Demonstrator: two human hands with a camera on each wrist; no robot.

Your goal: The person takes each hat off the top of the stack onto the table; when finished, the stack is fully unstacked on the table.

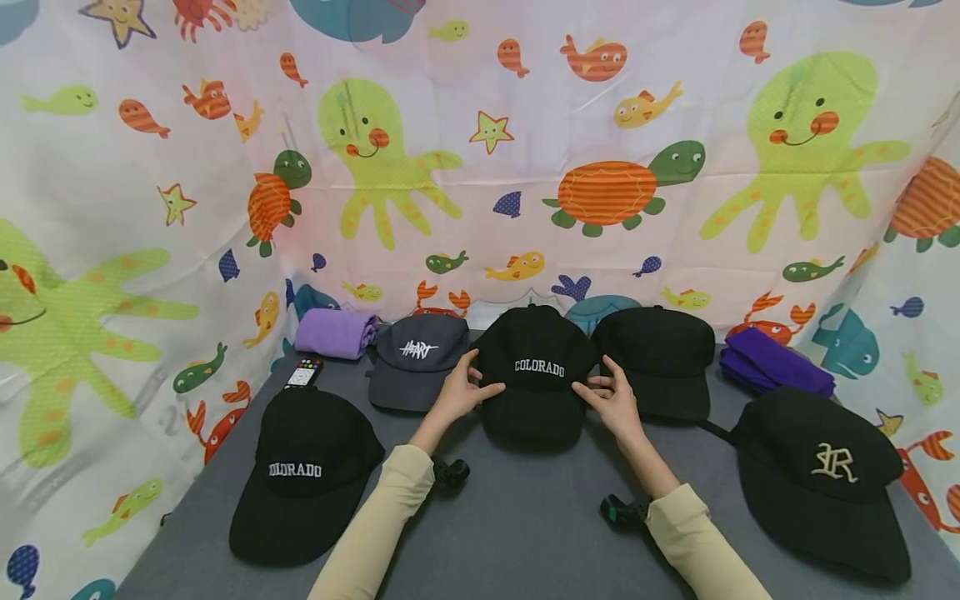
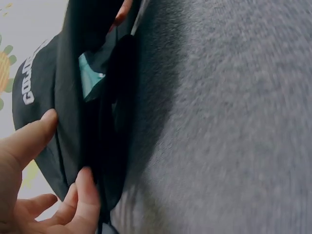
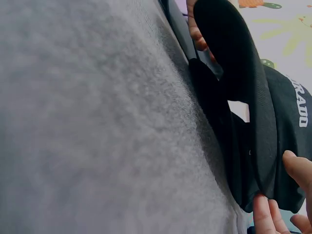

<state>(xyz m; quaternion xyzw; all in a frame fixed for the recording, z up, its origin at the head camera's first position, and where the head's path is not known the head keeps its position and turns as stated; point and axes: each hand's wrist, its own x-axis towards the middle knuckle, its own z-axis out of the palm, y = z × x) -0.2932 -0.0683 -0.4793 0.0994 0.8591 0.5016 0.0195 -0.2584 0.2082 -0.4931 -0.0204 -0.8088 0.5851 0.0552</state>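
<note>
Middle COLORADO cap (image 1: 536,375) pinched at both sides by left hand (image 1: 454,395) and right hand (image 1: 617,402) | set near desk (image 1: 525,525) rear edge, not yet released | five caps laid out

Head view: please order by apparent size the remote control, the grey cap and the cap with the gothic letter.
1. Cap with the gothic letter, largest, though it lies nearer the camera.
2. Grey cap.
3. Remote control, clearly smallest.

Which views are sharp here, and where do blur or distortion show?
Head view: evenly lit, sharp, with wide-angle bending at the edges; the COLORADO cap between both hands reads clearly. Left wrist view: grey table smeared with blur. Right wrist view: likewise soft, lettering still legible.
</note>
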